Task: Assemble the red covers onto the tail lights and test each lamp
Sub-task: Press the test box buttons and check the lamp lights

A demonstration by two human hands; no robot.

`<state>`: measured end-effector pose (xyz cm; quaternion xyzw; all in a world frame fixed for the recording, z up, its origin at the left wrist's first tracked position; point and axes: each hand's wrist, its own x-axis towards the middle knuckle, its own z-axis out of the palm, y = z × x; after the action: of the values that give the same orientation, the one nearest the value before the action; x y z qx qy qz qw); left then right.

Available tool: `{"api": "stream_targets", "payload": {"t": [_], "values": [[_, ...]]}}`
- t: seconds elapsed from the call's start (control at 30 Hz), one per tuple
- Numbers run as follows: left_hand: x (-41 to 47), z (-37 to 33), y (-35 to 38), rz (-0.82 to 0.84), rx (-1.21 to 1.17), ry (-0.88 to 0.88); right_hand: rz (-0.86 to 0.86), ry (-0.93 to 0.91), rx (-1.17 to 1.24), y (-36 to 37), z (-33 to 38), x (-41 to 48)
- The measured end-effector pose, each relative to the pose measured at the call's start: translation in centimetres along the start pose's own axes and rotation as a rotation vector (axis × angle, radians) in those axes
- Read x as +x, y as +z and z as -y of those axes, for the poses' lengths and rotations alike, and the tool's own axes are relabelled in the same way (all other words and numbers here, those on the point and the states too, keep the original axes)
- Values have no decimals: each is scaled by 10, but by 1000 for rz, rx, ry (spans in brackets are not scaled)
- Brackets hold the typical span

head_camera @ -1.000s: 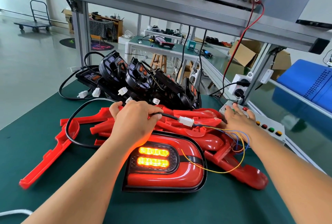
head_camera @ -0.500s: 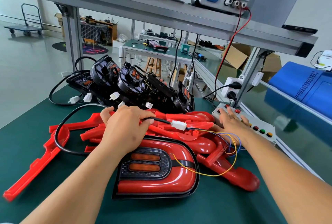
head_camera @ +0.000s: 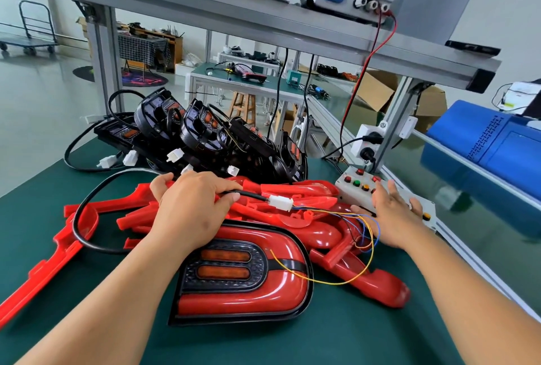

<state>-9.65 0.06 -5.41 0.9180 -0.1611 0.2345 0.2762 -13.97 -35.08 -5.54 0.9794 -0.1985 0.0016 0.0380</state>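
Over tail light (head_camera: 243, 296) (unlit): left hand (head_camera: 193, 209) grips cable (head_camera: 253, 195); right hand (head_camera: 392, 218) flat on button box (head_camera: 347, 193).

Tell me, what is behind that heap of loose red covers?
A row of black lamp housings leans there, with white plugs trailing. Their lower edges are hidden by the red covers and the left hand gripping a black cable.

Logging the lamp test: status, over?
Left hand grips black cable. Right hand flat on button box. Tail light unlit. Loose red covers piled behind it.
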Motion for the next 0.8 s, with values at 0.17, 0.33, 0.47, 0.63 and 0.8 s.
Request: {"api": "stream_targets", "payload": {"t": [0.17, 0.33, 0.47, 0.63, 0.8], "values": [[-1, -2, -2, 7, -19, -13, 10, -65, -36, -7, 11, 3], [0, -3, -4, 22, 0, -4, 62, -66, -97, -11, 15, 7], [-1, -4, -6, 11, -9, -3, 75, -72, -109, -12, 15, 8], [-1, -4, -5, 1, -16, 1, 89, -64, -118, -13, 16, 8], [-1, -2, -4, 0, -11, 8, 68, -58, -109, -10, 16, 9]]}}
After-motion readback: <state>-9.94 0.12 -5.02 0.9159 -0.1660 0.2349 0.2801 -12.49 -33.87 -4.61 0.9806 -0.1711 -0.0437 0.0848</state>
